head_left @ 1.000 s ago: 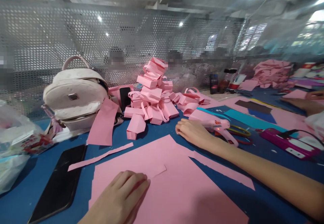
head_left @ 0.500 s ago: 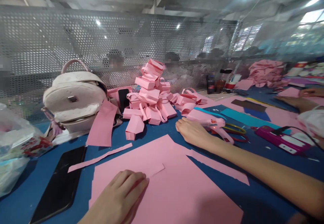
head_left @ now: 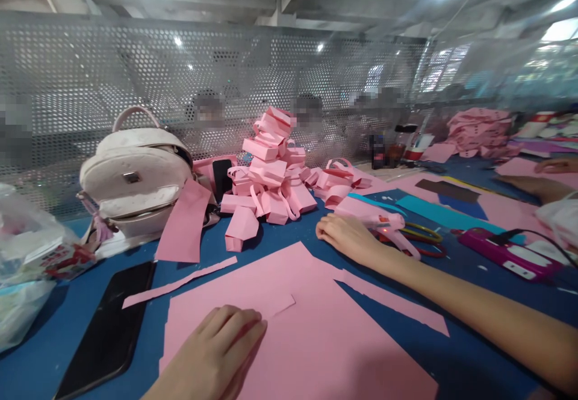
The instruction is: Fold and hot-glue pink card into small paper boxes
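The white backpack [head_left: 135, 177] has a perforated screen [head_left: 135, 75] behind; a black phone [head_left: 106, 328] in front; a plastic bag [head_left: 18, 216] to its left.

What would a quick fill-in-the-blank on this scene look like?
1. The left hand rests on a sheet colored ____.
2. The right hand is by the glue gun; the table is ____.
3. The backpack stands to the ____ of the paper pile.

Missing words: pink; blue; left.
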The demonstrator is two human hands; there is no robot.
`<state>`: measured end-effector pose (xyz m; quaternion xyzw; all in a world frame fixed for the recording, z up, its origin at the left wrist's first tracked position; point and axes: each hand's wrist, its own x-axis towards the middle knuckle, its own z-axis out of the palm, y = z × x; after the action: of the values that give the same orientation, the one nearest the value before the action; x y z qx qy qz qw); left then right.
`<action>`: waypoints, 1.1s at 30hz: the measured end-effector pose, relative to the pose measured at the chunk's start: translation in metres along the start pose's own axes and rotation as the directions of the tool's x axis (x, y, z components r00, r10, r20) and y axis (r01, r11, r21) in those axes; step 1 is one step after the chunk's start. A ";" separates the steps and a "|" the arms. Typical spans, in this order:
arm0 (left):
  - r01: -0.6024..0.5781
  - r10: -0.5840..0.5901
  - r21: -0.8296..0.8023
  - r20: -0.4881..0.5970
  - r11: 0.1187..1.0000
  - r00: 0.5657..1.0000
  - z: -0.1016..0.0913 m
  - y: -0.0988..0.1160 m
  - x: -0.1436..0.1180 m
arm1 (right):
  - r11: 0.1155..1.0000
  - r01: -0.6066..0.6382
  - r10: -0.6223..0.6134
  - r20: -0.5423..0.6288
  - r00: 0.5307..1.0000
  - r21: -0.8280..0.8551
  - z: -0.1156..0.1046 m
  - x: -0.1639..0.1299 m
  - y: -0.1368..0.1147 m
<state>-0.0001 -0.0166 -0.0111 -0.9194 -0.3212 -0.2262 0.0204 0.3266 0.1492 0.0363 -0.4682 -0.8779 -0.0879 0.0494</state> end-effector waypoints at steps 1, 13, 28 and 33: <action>-0.004 0.004 0.003 0.002 1.000 1.000 0.001 0.000 0.000 | 1.000 -0.002 0.002 0.004 1.000 0.001 0.000 0.000 0.000; 0.003 -0.003 -0.006 -0.022 1.000 1.000 0.002 -0.002 -0.001 | 0.996 0.054 -0.052 0.027 0.998 -0.074 -0.005 -0.004 -0.018; -0.005 0.005 0.002 0.013 1.000 1.000 0.001 -0.001 -0.001 | 0.999 0.000 0.001 -0.039 0.999 0.033 -0.013 -0.023 -0.010; -0.013 0.013 -0.002 0.016 1.000 1.000 0.002 -0.002 -0.001 | 0.999 0.011 -0.010 -0.033 0.999 0.036 -0.008 -0.022 -0.007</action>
<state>-0.0017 -0.0151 -0.0138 -0.9232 -0.3152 -0.2189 0.0182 0.3332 0.1261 0.0394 -0.4610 -0.8809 -0.0801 0.0720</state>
